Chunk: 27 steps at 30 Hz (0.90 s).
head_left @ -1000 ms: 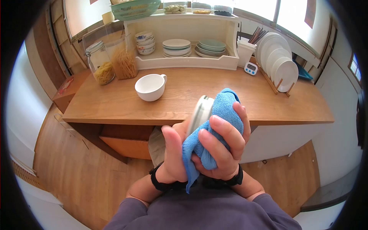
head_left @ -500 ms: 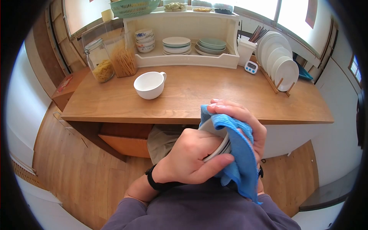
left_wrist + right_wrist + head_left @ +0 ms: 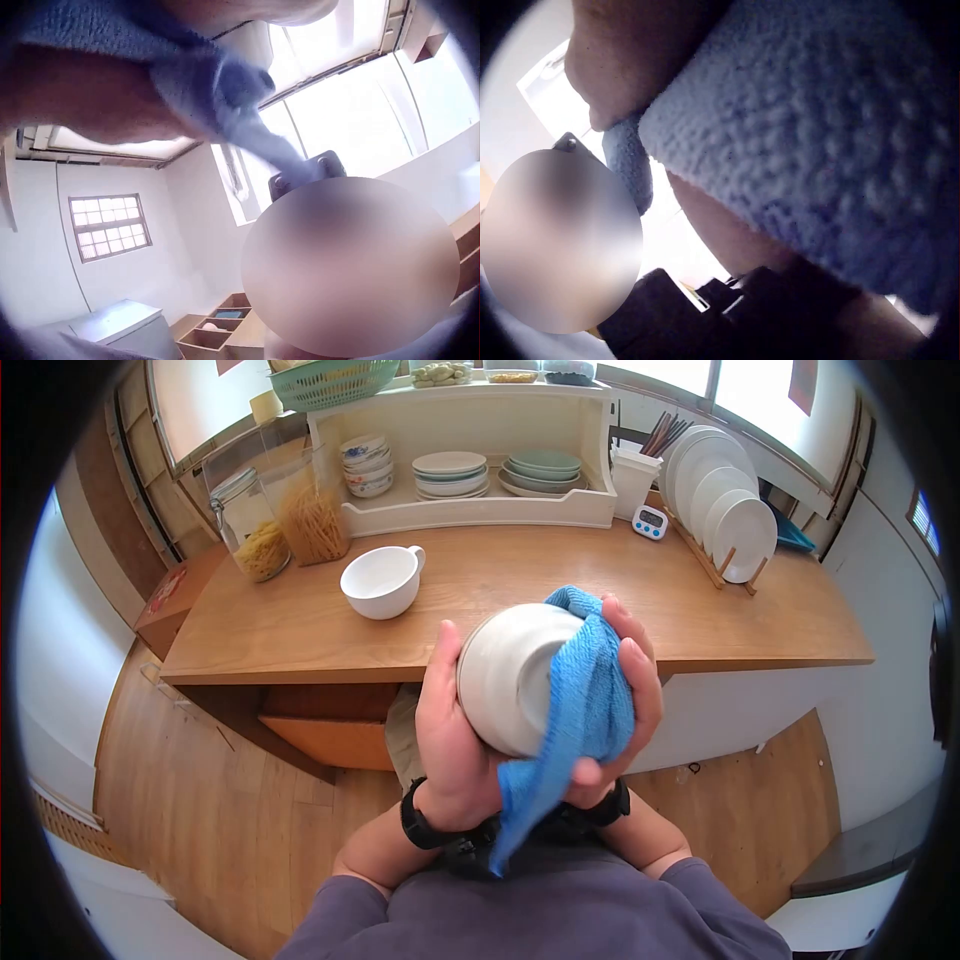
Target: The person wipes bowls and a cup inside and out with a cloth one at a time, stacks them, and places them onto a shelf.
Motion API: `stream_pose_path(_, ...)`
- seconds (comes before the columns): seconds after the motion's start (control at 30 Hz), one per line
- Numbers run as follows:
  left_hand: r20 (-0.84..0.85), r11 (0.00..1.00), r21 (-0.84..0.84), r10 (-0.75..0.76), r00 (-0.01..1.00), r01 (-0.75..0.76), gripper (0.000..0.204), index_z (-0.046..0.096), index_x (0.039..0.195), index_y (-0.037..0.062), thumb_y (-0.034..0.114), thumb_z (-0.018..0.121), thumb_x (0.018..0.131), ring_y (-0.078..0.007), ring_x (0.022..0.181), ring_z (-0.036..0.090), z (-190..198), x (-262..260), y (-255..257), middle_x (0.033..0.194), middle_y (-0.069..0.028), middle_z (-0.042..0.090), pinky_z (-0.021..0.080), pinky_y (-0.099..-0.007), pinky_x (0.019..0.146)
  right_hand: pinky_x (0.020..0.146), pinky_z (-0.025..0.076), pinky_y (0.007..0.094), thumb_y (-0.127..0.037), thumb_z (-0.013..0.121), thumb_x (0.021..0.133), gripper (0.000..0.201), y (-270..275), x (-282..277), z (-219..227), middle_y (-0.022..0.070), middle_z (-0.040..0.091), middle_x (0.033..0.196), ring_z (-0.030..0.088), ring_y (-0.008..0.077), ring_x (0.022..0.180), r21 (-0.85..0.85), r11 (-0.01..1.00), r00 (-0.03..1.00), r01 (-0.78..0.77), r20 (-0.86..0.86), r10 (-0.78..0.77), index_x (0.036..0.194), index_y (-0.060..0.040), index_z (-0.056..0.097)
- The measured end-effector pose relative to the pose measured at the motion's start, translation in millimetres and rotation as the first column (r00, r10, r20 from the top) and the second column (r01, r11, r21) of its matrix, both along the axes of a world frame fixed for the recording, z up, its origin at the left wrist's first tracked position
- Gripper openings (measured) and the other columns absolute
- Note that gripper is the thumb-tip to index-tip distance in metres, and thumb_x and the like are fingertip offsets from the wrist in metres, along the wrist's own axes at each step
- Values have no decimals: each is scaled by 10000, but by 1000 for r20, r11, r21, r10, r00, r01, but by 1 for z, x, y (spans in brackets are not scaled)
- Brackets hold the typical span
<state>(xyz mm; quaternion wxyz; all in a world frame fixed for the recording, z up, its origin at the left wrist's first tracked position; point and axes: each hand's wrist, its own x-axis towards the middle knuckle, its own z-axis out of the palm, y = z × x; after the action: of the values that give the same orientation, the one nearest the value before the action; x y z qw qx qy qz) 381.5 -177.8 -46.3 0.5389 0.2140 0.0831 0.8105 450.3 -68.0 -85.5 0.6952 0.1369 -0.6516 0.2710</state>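
Note:
A white bowl (image 3: 510, 675) is tilted on its side between the two hands, above the table's front edge, its foot facing right. The left hand (image 3: 450, 740) supports it from the left, fingers along its side and thumb side up. On the other side the right hand (image 3: 630, 700) holds a blue cloth (image 3: 590, 700) against the bowl's base, fingers curled round the cloth, one end hanging down. In the right wrist view the cloth (image 3: 802, 150) fills much of the picture; the left wrist view shows part of the cloth (image 3: 202, 82) near the fingers.
On the wooden table (image 3: 300, 630) stand a white cup (image 3: 382, 582), a pasta jar (image 3: 255, 540), a pasta container (image 3: 315, 525), a timer (image 3: 649, 523) and a plate rack with plates (image 3: 742, 540). Behind is a white shelf (image 3: 480, 512) with stacked bowls and plates.
The bowl has turned so its outside and foot show. The left hand has moved from gripping its rim to cupping its left side; the cloth and right hand have shifted left. The head view moved slightly.

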Motion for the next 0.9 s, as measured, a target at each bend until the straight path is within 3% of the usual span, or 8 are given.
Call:
stream_pose_path(0.07,-172,954,-196,196,965,-228,695,563,1288,-36,552,270,1060,-280,1119,650,4,3,0,1246,-171,654,492,-385,1034,1096,392,556,-688,518,925,812,1,-6,-2,276,416,1458,454,450,1325,90,978,982,190,-34,-187,1414,-51,392)
stream_pose_path(0.23,-222,954,-188,189,956,-233,798,549,1329,-12,655,233,1027,-272,1148,634,2,15,-6,1243,-163,654,486,-373,1039,1050,423,607,-613,655,883,695,-3,5,0,198,449,1406,438,494,1300,177,917,934,357,-41,-356,1384,-178,449)
stream_pose_path(0.33,-626,917,-128,221,748,-378,919,548,1337,-5,758,188,973,-244,1117,634,1,15,-16,1222,-146,659,488,-354,995,1040,436,604,-583,636,908,600,-6,12,2,190,481,1380,457,486,1282,200,921,941,335,-12,-339,1335,-182,509)
stream_pose_path(0.4,-918,905,52,210,336,-422,1027,530,1342,-22,831,150,915,-205,1038,639,1,4,-19,1170,-110,669,496,-321,910,1034,450,581,-515,637,915,530,-6,17,8,193,529,1333,497,470,1246,221,918,940,330,14,-341,1291,-151,558)
stream_pose_path(0.47,-917,896,115,262,300,-430,961,613,1170,-26,799,180,937,-192,851,658,-1,2,-12,994,-85,691,506,-311,741,1028,464,559,-447,639,921,462,-7,21,16,196,576,1286,537,455,1210,239,915,938,326,40,-344,1247,-121,607)
stream_pose_path(0.53,-874,780,408,484,43,-476,634,612,787,18,560,388,1029,-291,575,606,3,4,-6,677,-106,604,482,-353,581,999,496,501,-305,625,882,383,-3,20,26,210,652,1179,613,416,1116,153,971,964,185,163,-210,1150,-36,675)
stream_pose_path(0.67,-806,713,585,566,-176,-385,433,606,744,42,424,640,946,-324,588,609,-2,-3,-2,686,-124,598,475,-387,534,957,503,418,-225,596,858,393,2,30,38,245,672,1139,641,368,1091,-63,994,946,-92,307,107,1121,53,689)
stream_pose_path(0.9,-857,877,427,470,211,-219,356,545,578,44,152,810,790,-180,420,456,4,-22,-6,499,-57,475,340,-289,441,800,519,319,-237,564,946,350,3,44,36,187,698,1011,663,226,897,-499,764,740,-409,309,598,1067,71,680)
